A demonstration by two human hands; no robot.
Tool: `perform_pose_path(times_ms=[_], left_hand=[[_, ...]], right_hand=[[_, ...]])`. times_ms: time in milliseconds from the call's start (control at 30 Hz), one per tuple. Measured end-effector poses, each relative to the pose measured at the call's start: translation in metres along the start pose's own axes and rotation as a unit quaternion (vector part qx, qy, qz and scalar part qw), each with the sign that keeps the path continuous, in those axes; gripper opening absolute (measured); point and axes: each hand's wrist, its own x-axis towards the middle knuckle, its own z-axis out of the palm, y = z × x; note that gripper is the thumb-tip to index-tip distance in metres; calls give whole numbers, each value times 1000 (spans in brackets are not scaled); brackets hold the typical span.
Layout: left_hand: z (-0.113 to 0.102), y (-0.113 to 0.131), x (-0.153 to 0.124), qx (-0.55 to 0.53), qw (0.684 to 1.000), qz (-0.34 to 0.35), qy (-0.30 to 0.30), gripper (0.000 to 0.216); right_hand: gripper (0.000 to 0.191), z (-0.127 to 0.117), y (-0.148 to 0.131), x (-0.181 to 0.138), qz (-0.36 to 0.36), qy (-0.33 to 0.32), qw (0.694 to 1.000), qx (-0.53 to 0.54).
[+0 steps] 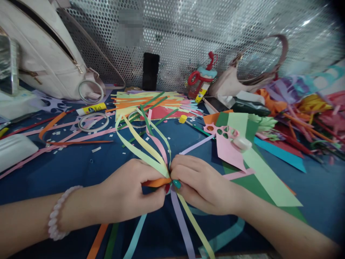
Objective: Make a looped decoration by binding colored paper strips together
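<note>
Both hands meet at the middle, pinching a bunch of coloured paper strips where they cross. My left hand (137,187), with a beaded bracelet (57,212) at the wrist, is closed on the bunch, an orange strip (156,182) between thumb and fingers. Against it, my right hand (201,183) is closed on the same crossing point, which the fingertips mostly hide. Pale green, yellow and pink strips (157,142) fan out above the hands. Below them hang a purple strip (183,225), a yellow strip (196,226) and a light blue strip (136,235).
Cut strips (151,102) lie piled at the back, before a standing phone (150,71). Tape rolls (93,122) and a glue stick (91,108) are at left, below a white backpack (45,54). Right are green paper sheets (265,169), pink punched card (229,151) and a handbag (229,79).
</note>
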Motion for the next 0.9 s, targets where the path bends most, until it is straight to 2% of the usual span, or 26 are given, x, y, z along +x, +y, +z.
perform_pose_path(times_ms=[533,900], left_hand=[[1,-1,0,13,1000,-9,-8,28],[1,-2,0,14,1000,-7,-8,27]], right_hand=[[18,1,-3,1,-2,43,998,-50],[16,1,-2,0,-4,36,998,-46]])
